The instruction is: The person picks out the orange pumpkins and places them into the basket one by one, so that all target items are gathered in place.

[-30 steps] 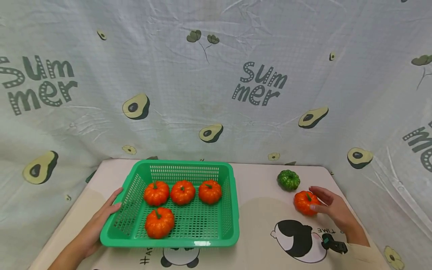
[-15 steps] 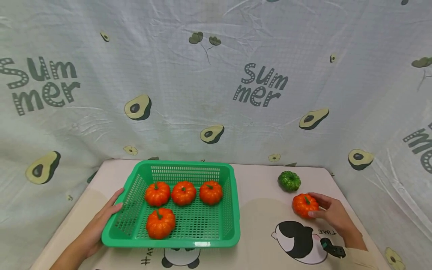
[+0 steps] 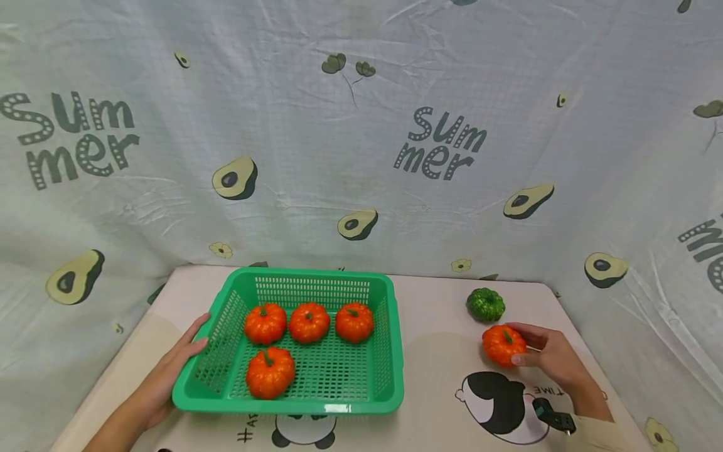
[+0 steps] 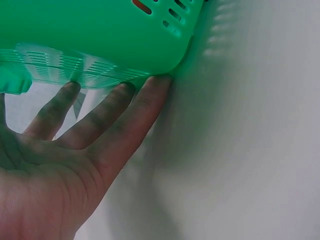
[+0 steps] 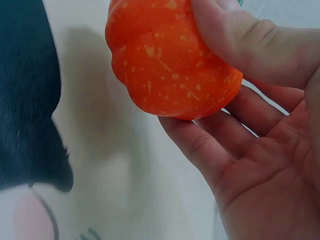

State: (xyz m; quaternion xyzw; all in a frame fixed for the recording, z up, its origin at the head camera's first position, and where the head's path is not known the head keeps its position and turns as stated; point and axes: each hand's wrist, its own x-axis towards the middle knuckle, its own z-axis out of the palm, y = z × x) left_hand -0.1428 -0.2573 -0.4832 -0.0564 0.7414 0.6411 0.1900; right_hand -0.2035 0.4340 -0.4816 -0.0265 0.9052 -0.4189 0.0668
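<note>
My right hand [image 3: 556, 358] pinches a small orange pumpkin [image 3: 503, 345] with a green stem between thumb and fingers, on the right side of the table. In the right wrist view this speckled pumpkin [image 5: 170, 60] has the thumb on one side and fingertips beneath. Its shadow falls apart from it on the tabletop. My left hand [image 3: 164, 383] rests against the left side of a green plastic basket [image 3: 288, 405], its fingers nearly straight. Left wrist view: these fingertips [image 4: 155, 85] touch the basket's slotted wall. Several orange pumpkins, among them a front one [image 3: 270, 373], lie inside the basket.
A dark green pumpkin-shaped vegetable [image 3: 486, 305] lies just behind the held pumpkin. The pale table [image 3: 435, 314] carries printed cartoon figures. A white curtain [image 3: 305, 125] with avocado prints hangs behind and at both sides.
My right hand has closed its fingers and thumb on the orange pumpkin and brought it slightly left. The left hand stays at the basket; the head view has shifted a little.
</note>
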